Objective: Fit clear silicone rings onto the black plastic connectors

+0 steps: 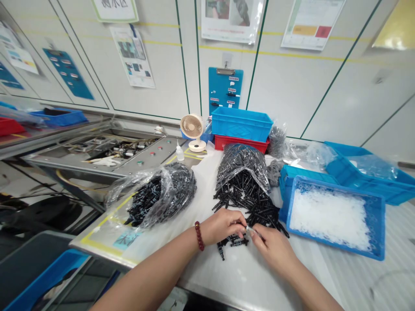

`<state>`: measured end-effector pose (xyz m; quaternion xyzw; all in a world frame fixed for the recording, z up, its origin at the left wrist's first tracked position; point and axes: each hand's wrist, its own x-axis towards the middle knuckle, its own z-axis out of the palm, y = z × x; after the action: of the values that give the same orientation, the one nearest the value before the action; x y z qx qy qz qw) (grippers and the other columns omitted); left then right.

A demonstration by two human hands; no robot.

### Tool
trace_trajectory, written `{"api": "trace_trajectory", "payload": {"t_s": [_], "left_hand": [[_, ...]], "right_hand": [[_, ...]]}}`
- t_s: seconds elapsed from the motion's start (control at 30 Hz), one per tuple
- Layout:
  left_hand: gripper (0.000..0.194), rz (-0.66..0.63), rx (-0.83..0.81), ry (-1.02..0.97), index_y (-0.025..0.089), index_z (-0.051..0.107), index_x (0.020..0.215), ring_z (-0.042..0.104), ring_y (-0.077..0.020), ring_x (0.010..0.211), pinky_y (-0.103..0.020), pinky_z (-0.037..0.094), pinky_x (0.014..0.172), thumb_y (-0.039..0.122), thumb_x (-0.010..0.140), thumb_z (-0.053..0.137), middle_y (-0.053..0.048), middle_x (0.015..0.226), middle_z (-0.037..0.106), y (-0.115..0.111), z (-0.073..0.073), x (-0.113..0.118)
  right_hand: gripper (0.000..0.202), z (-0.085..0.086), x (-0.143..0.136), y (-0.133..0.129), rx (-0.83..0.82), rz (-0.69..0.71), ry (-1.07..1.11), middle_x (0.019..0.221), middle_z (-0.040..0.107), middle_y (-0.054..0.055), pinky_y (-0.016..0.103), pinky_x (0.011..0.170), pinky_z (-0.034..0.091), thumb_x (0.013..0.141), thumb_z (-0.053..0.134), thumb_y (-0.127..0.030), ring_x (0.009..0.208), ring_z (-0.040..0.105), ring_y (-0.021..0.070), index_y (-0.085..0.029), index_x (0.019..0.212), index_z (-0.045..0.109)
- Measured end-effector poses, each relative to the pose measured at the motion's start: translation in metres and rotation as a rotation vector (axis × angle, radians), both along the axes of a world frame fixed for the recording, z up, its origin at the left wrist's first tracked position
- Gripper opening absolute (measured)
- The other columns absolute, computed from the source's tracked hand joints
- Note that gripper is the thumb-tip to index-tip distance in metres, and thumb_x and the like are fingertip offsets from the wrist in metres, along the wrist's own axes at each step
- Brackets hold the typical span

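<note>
My left hand (223, 226), with a beaded bracelet (199, 236) at its wrist, pinches at a small whitish plastic piece (249, 228). My right hand (275, 248) meets it there, thumb and fingers closed on a thin dark rod-shaped part (258, 233) that is mostly hidden. Just beyond both hands, a heap of black rod-shaped parts (238, 190) spills from an open clear plastic bag (241, 162). Several black parts with pale grey sections (239, 243) lie on the table below my left hand.
A bag of black and grey parts (162, 194) lies left. At right, a tilted blue bin (380, 229) holds small white pieces (330, 216). Behind stand a blue crate (241, 123) on a red one (220, 142), a fan (192, 127) and a squeeze bottle (180, 153).
</note>
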<state>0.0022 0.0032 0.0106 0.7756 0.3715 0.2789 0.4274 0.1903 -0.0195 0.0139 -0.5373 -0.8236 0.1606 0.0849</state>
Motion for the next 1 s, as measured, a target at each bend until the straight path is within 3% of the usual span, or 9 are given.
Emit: {"api": "trace_trajectory", "payload": {"t_s": [0.27,0.43,0.73,0.87,1.0], "left_hand": [[0.009,-0.007,-0.021,-0.009,0.014,0.061,0.088,0.066,-0.0124,0.064,-0.016,0.047,0.059,0.016,0.081,0.054,-0.002,0.067,0.07,-0.002,0.0,0.0],[0.018,0.001,0.039,-0.021,0.013,0.065,0.09,0.066,-0.0131,0.062,-0.018,0.05,0.062,0.022,0.084,0.051,-0.004,0.068,0.069,0.006,-0.002,-0.005],[0.017,0.056,-0.064,-0.097,0.012,0.064,0.083,0.064,-0.0119,0.06,-0.018,0.049,0.058,0.025,0.082,0.054,-0.003,0.067,0.067,0.007,-0.002,-0.008],[0.015,0.061,-0.07,-0.092,0.012,0.064,0.082,0.064,-0.0122,0.059,-0.018,0.049,0.058,0.022,0.081,0.053,-0.003,0.066,0.067,0.007,-0.001,-0.008],[0.014,0.054,-0.067,-0.08,0.013,0.064,0.082,0.064,-0.0119,0.058,-0.018,0.049,0.058,0.022,0.08,0.054,-0.002,0.064,0.067,0.005,0.002,-0.007]], "right_hand": [[0.033,-0.001,0.0,0.0,0.012,-0.072,-0.064,0.057,0.057,0.0,0.024,0.048,0.018,0.086,0.041,-0.035,0.053,0.049,0.0127,-0.02,0.058,0.05],[0.023,0.002,0.003,0.002,-0.058,0.067,0.149,0.082,0.065,0.002,0.023,0.062,0.035,0.08,0.036,-0.015,0.073,0.058,0.0158,-0.021,0.085,0.058],[0.032,-0.011,0.007,0.006,-0.034,0.202,0.351,0.098,0.064,0.007,0.029,0.076,0.043,0.082,0.034,-0.013,0.087,0.058,0.0186,-0.019,0.103,0.057],[0.028,-0.006,0.008,0.004,-0.046,0.217,0.344,0.093,0.064,0.007,0.027,0.073,0.042,0.085,0.032,-0.015,0.083,0.058,0.0175,-0.019,0.099,0.056],[0.028,-0.002,0.007,0.003,-0.023,0.153,0.227,0.075,0.063,0.004,0.024,0.06,0.036,0.089,0.03,-0.026,0.066,0.055,0.0154,-0.019,0.078,0.055]]}}
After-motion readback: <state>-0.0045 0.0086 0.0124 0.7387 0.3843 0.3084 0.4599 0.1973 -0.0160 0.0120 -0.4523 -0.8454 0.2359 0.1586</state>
